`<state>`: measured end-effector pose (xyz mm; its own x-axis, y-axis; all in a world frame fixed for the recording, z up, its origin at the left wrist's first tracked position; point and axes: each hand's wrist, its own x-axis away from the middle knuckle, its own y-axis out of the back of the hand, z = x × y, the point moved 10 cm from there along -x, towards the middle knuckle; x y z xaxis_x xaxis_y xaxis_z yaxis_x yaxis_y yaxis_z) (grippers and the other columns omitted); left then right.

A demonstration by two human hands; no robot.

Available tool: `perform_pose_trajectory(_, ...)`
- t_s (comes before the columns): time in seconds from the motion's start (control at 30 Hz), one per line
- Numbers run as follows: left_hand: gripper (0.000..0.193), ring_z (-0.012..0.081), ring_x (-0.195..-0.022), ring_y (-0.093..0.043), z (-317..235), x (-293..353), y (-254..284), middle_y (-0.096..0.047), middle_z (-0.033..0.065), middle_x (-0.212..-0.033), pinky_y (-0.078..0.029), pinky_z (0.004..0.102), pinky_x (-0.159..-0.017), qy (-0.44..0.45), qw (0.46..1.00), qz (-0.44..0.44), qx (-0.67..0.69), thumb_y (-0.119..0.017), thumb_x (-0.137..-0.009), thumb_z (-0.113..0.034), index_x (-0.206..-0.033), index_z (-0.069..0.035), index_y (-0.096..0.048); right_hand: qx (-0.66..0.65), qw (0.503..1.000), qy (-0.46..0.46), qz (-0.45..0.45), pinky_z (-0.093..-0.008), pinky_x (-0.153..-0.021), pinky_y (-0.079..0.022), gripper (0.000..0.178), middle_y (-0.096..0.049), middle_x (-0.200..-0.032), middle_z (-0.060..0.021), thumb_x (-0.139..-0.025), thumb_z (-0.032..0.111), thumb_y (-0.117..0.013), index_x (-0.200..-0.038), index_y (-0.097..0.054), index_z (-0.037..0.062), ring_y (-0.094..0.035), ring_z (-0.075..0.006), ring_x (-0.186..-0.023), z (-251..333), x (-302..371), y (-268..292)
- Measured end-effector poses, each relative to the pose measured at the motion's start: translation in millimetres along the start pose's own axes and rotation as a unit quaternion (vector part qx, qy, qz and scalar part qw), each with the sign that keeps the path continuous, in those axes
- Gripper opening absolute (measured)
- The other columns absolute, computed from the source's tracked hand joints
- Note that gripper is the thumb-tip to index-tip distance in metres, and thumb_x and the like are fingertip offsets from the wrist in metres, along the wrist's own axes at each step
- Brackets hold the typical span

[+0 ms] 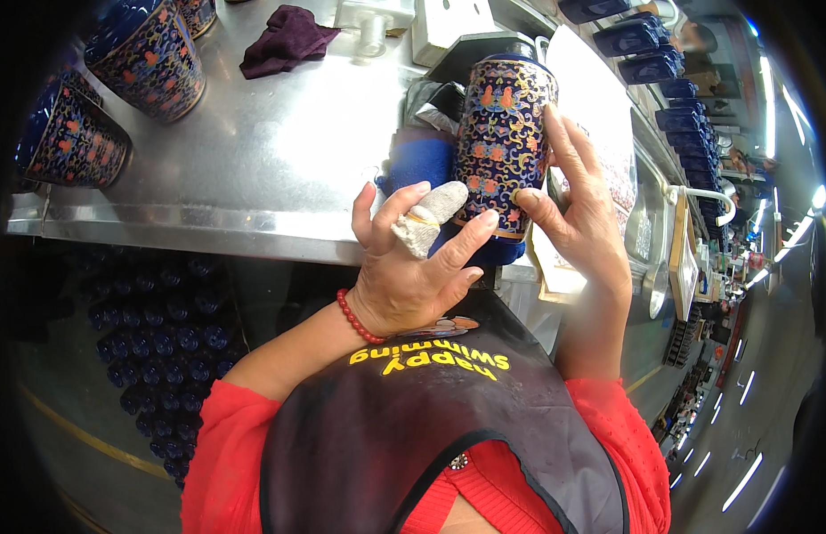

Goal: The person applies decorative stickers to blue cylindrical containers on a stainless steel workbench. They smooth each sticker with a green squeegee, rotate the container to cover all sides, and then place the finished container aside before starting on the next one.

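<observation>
- While a steel worktable [226, 160] is spanning the upper left and upper middle of the frame, glare is whitening part of its top.
- Across the bottom, a black apron [360, 427] is covering the person's front between red sleeves [230, 436].
- Just right of upper centre, a floral-patterned dark-blue cylindrical vessel [502, 142] is sitting between both hands. Ornament is already covering its visible wall, so the decoration is looking well advanced; whatever is left is not showing. Its far side is facing away, and whether it is resting on the blue pad [420, 160] beside it I cannot tell.
- At the upper left, similar patterned vessels [150, 71] are standing on the table, some being cut off by the dark rim.
- The right hand [587, 222] is curving along the vessel's right flank, thumb and fingers parted; its pressure is impossible to judge.
- The left hand [404, 276] is spreading its fingers, the forefinger reaching the vessel's lower end; it is not visibly pinching anything.
- A crumpled purple cloth [288, 40] is lying near the top edge, left of centre.
- A whitish finger wrap [445, 203] is overlapping the vessel's left edge, contact being hard to make out.
- A red bead bracelet [349, 318] is circling the left wrist.
</observation>
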<state>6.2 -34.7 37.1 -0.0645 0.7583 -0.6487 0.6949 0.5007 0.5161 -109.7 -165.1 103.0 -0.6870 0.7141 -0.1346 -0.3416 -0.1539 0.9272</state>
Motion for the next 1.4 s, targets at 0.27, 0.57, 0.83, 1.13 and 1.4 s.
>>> perform_pose_trajectory(0.27, 0.052, 0.0375, -0.129, -0.045, 10, -4, 0, -0.062, 0.0155, -0.130, -0.013, 0.0563, -0.119, 0.054, 0.997, -0.002, 0.046, -0.068, -0.092, -0.037, -0.136, -0.010, -0.061, -0.006, 1.000, -0.009, 0.001, -0.0392, -0.101, -0.047, 0.090, -0.046, -0.149, -0.0176, -0.088, 0.050, -0.076, -0.157, -0.039, 0.0072, -0.054, -0.0258, -0.117, -3, 1, -1)
perform_pose_trajectory(0.57, 0.055, 0.0395, -0.129, -0.046, 23, -11, -1, -0.059, 0.0149, -0.132, -0.014, 0.0591, -0.118, 0.078, 0.995, -0.011, 0.067, -0.075, -0.085, -0.029, -0.132, -0.008, -0.055, 0.010, 1.000, -0.012, 0.009, -0.0345, -0.087, -0.052, 0.090, -0.047, -0.148, -0.0160, -0.087, 0.049, -0.077, -0.157, -0.039, 0.0069, -0.055, -0.0220, -0.110, -5, 0, -2)
perform_pose_trajectory(0.83, 0.075, 0.0268, -0.122, -0.054, 24, -35, 7, -0.069, 0.0062, -0.110, -0.007, 0.0648, -0.117, 0.011, 0.998, 0.008, -0.053, -0.085, -0.071, -0.048, -0.134, -0.014, -0.061, -0.145, 0.984, -0.094, -0.038, -0.0342, -0.097, -0.051, 0.083, -0.042, -0.156, -0.0187, -0.086, 0.022, -0.082, -0.157, -0.040, 0.0108, -0.056, -0.0259, -0.130, -26, 16, 12)
perform_pose_trajectory(1.13, 0.071, 0.0271, -0.119, -0.054, -1, -49, 11, -0.068, 0.0062, -0.106, -0.009, 0.0706, -0.114, -0.079, 0.994, -0.012, -0.078, -0.088, -0.064, -0.039, -0.126, -0.013, -0.063, -0.493, 0.851, -0.153, -0.097, -0.0310, -0.089, -0.056, 0.056, -0.072, -0.109, -0.0184, -0.101, 0.000, -0.053, -0.154, -0.034, -0.0003, -0.070, -0.0208, -0.099, -17, 62, 26)
perform_pose_trajectory(1.4, 0.070, 0.0378, -0.128, -0.044, 27, -40, 0, -0.053, 0.0171, -0.133, -0.018, 0.0581, -0.117, 0.026, 0.993, 0.027, 0.111, -0.085, -0.073, -0.035, -0.129, -0.010, -0.053, -0.346, 0.926, -0.151, -0.014, -0.0236, -0.079, -0.049, 0.025, -0.069, -0.098, -0.0049, -0.096, 0.002, -0.064, -0.120, -0.059, 0.0029, -0.060, -0.0072, -0.089, 8, 69, -5)
